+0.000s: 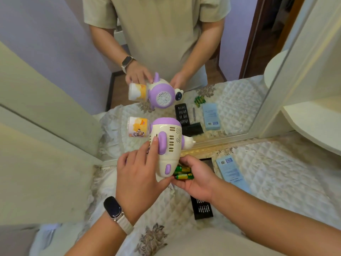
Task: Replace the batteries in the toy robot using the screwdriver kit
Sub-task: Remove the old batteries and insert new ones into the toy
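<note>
Over quilt (pixel 280 163), left hand (pixel 137 179) grips robot (pixel 170 139); right hand (pixel 198 177) clasps half-hidden batteries (pixel 183 176), perhaps three.

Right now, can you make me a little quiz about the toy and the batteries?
1. True or false: the green batteries are in the right hand.
2. Pick one: besides cream, what colour is the toy robot? A red, B purple, C black.
3. Fill in: the watch is on the ___ wrist.

Key: 1 true. 2 B. 3 left.
</note>
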